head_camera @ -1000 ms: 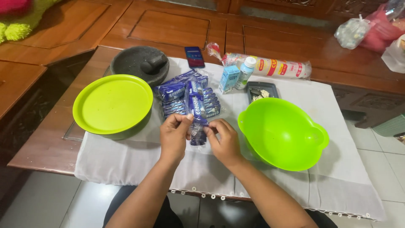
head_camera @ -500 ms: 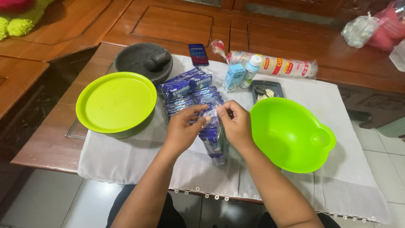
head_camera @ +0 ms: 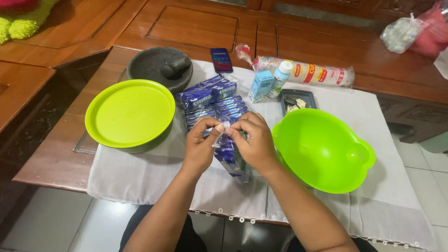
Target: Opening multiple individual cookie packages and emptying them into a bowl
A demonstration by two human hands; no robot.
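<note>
Hands meet over the white cloth (head_camera: 140,177): the left hand (head_camera: 200,147) and right hand (head_camera: 254,140) both pinch the clear top edge of one blue snack packet (head_camera: 229,156), which hangs between them just above the table's front. Behind it lies a heap of matching blue packets (head_camera: 212,100), too overlapped to count. One round lime lid (head_camera: 129,113) sits left, one lime bowl (head_camera: 322,149) right. Further back: one stone mortar (head_camera: 158,67), one dark phone (head_camera: 220,59), one small blue carton (head_camera: 260,85), one white-capped bottle (head_camera: 280,79), one long sleeve of stacked cups with red and yellow print (head_camera: 308,74).
</note>
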